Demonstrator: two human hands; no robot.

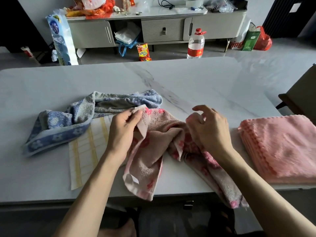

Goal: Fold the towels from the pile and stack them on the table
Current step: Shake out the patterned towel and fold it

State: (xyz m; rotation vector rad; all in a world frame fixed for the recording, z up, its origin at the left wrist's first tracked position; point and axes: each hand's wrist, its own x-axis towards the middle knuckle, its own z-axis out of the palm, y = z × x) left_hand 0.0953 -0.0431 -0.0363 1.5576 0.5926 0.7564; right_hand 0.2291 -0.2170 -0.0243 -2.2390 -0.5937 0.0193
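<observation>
Found pink floral towel (150,151) crumpled at centre of frame on the marble worktop (188,82), with both ends over the near edge. Saw left hand (124,127) with grip closed on a pale hem of that towel, pinched between thumb and fingers at the upper fold. Saw right hand (210,129) over the towel's right bunch with fingers half curled. Could not tell whether its grip held any cloth, with fingertips possibly buried in folds. Noted blue floral towel (68,120) rumpled at left of frame, partly over a white cloth with yellow checks (85,151). Logged stack of folded pink towels (282,147) at right edge. Recorded water bottle (195,44) on floor beyond worktop, upper centre, before a grey cabinet (162,29).
</observation>
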